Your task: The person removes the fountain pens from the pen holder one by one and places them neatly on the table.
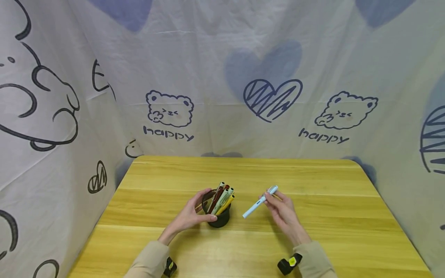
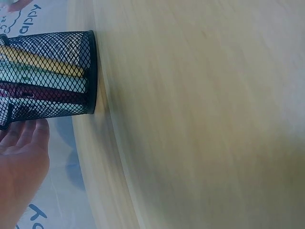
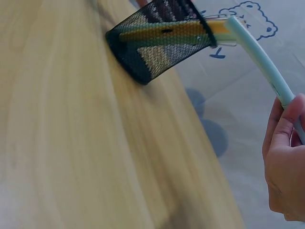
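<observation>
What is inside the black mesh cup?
The cup holds a yellow pen, pale green pens and at least one dark red pen. They overlap, so their covered parts and exact number can't be seen.

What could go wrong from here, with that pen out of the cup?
The light blue pen might slip or swing: the right hand pinches it toward one end, leaving the other sticking out.
If it goes into the black mesh cup, it could snag on the pens already standing there.
A knock could tip the cup if the left hand loosened its hold.
</observation>
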Tool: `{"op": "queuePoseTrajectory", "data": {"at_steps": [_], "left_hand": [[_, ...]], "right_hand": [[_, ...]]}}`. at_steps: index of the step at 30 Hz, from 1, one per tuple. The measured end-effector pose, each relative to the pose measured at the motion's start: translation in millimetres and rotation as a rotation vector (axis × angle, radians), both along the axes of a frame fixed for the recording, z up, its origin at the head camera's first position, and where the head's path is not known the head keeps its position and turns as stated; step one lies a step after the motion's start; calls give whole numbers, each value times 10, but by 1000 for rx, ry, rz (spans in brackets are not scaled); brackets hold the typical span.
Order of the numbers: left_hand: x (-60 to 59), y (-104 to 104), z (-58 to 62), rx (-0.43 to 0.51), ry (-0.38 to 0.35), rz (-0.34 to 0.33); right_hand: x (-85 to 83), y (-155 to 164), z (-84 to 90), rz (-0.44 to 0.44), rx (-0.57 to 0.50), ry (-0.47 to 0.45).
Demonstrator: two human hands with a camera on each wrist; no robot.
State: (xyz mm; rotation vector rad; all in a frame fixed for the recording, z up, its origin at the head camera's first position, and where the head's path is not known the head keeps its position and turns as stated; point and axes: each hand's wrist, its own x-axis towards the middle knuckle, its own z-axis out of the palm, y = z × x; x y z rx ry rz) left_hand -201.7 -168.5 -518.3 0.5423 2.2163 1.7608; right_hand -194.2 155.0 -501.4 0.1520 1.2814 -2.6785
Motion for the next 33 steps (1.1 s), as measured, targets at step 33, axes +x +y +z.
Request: {"op": "queuePoseTrajectory", "data": {"at_steps": [33], "left_hand": [[5,41,-22,-43,-7,33]], "right_hand": [[-217,-60,-443,-34,619,-27]]}}
